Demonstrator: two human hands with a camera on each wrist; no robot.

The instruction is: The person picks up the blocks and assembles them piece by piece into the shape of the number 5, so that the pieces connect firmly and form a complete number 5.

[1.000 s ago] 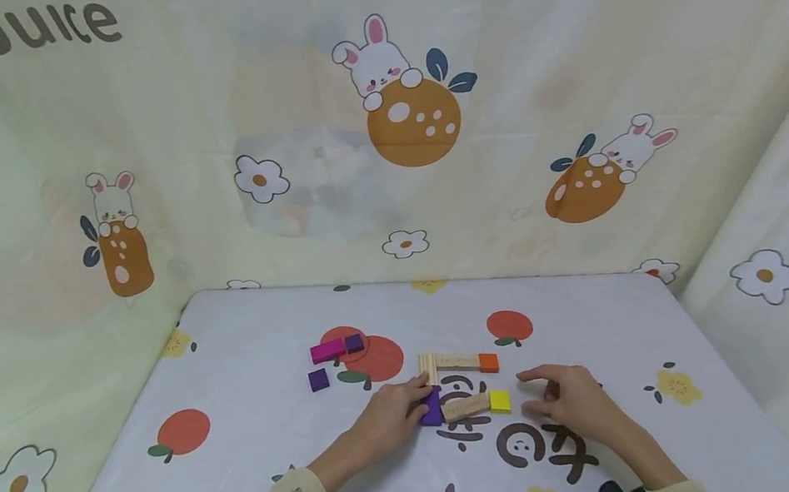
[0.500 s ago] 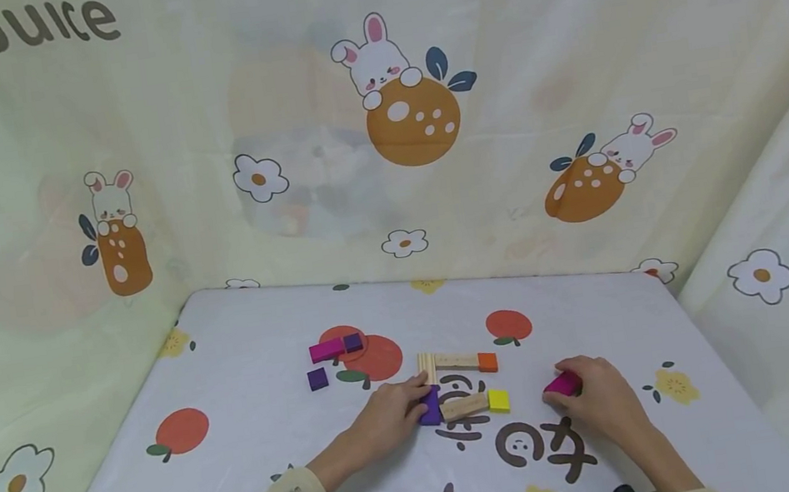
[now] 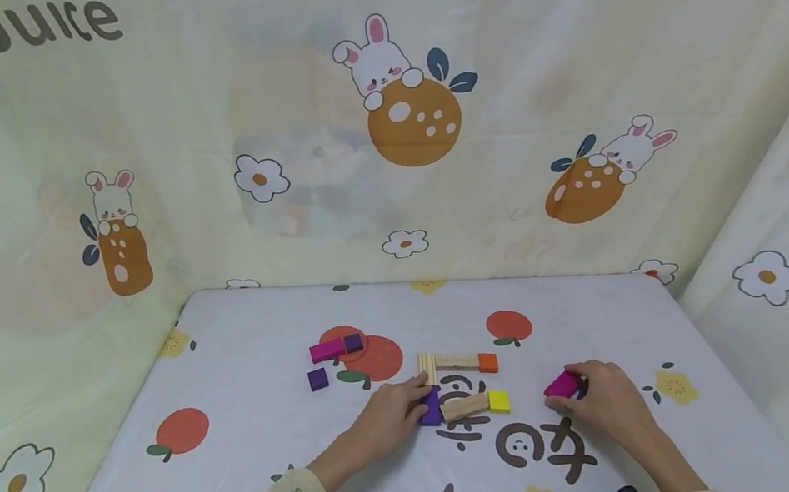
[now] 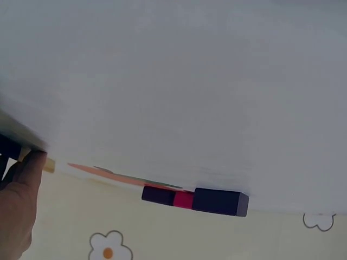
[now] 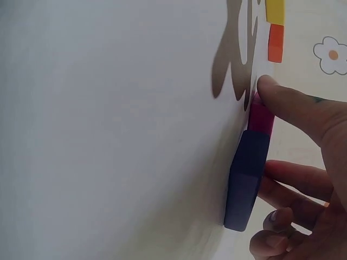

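My left hand [image 3: 389,419] rests its fingertips against a purple block [image 3: 431,406] and the end of a plain wooden block [image 3: 428,367] on the table. In the left wrist view the fingers [image 4: 30,176] look straight. Two long plain wooden blocks lead rightward from these, the upper one [image 3: 456,362] ending at an orange block [image 3: 487,362], the lower one [image 3: 465,407] at a yellow block [image 3: 499,401]. Farther right, my right hand [image 3: 609,401] pinches a magenta block [image 3: 562,385] by its thumb and fingers. A dark blue block [image 5: 246,179] lies against the magenta one in the right wrist view.
At the back left a magenta block [image 3: 327,350] lies end to end with a dark purple block [image 3: 353,343]. Another dark purple block [image 3: 318,379] lies just in front. A printed cloth covers the table [image 3: 242,343], and a patterned curtain [image 3: 328,205] hangs behind it.
My right hand has moved slightly right, its fingers have closed on the magenta block, and the block has turned a little. The left hand and the blocks by it have stayed put.
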